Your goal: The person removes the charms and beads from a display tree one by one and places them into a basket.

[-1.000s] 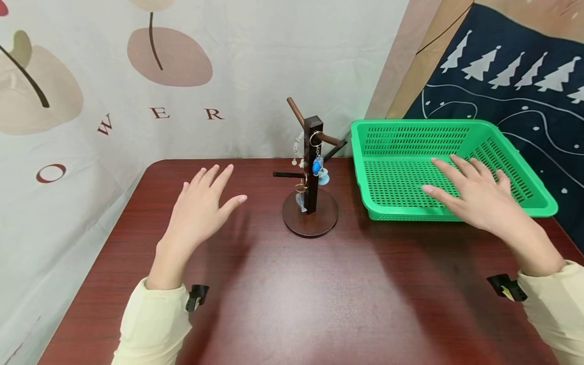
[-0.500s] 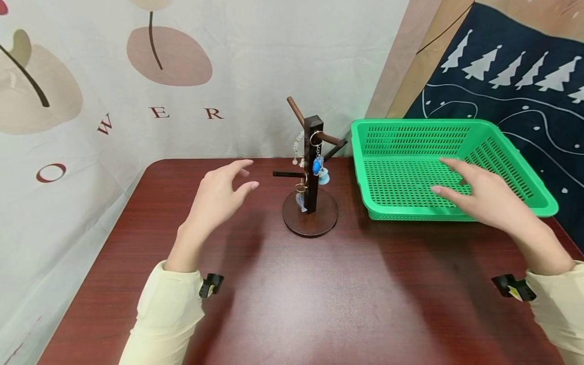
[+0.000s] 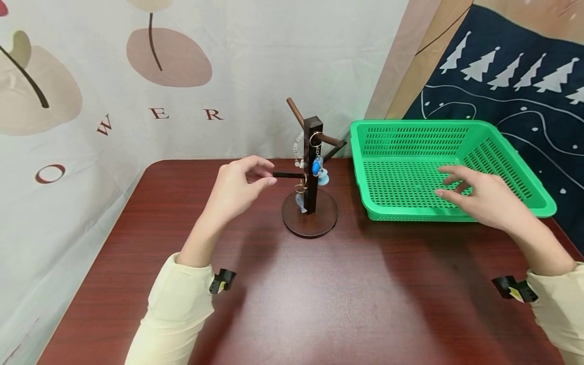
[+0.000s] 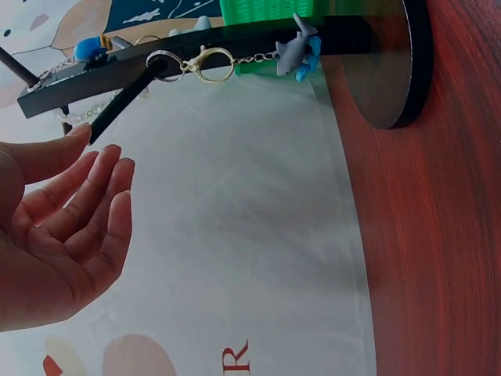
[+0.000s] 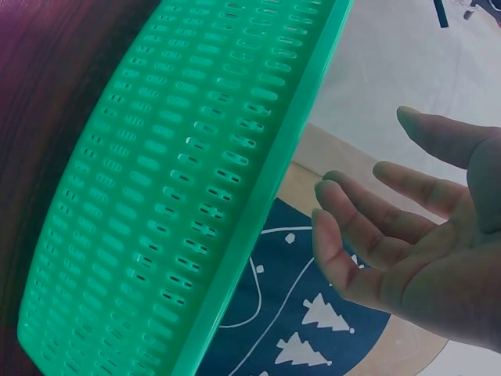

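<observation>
My left hand (image 3: 239, 186) is at the left side of a dark wooden stand (image 3: 312, 175), thumb and fingertips around the tip of its lower left peg (image 3: 288, 175). A gap shows between thumb and fingers in the left wrist view, and nothing is held. From that peg hangs a keychain with a gold clasp and a grey shark charm (image 4: 293, 53). A blue-charm keychain (image 3: 317, 165) hangs on an upper peg, and a pale beaded strand (image 3: 298, 151) hangs behind the post. My right hand (image 3: 490, 200) hovers over the green basket (image 3: 451, 215), fingers loosely bent and holding nothing.
The stand's round base (image 3: 310, 230) rests on a reddish-brown table (image 3: 319, 294). The green basket stands right of it at the table's back edge. A printed white cloth (image 3: 255, 76) and a dark cloth with trees (image 3: 515, 106) hang behind.
My left hand has moved right to the stand's lower left peg, its spread fingers drawing together. My right hand's fingers have bent from a spread pose while staying over the basket.
</observation>
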The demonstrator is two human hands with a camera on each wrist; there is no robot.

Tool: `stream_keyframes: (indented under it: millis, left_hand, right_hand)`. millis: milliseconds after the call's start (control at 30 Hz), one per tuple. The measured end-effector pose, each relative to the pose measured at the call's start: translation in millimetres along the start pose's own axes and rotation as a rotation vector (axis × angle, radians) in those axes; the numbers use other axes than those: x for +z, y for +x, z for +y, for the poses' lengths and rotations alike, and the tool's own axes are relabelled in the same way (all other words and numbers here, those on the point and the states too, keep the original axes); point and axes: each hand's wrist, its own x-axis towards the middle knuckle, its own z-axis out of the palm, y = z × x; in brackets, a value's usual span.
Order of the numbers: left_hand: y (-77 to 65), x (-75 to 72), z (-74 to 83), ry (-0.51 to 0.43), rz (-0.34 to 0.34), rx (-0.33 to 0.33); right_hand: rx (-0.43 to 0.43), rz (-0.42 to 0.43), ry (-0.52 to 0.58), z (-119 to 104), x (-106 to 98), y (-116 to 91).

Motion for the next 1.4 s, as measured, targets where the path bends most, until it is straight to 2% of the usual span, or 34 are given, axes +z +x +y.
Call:
stream_keyframes:
  millis: [200,500,833,1000,1400]
  left_hand:
    - [1.8,3.0,3.9,0.026,0.011,0.016]
    - [2.5,5.4,5.1,0.040,0.024,0.017]
    - [1.8,7.4,5.5,0.038,0.047,0.037]
    - [1.9,8.2,4.0,0.040,0.057,0.042]
    - [1.5,8.0,5.4,0.032,0.055,0.030]
  right_hand:
    - [-0.023,-0.011,0.018,-2,2,1]
    - [-0.050,-0.009,0.042,-17,2,10]
    - [-0.179,0.025,0.062,-37,4,23]
    - [-0.242,0.018,0.084,-47,2,31]
    - [-0.321,-0.034,0.191,-87,1,49]
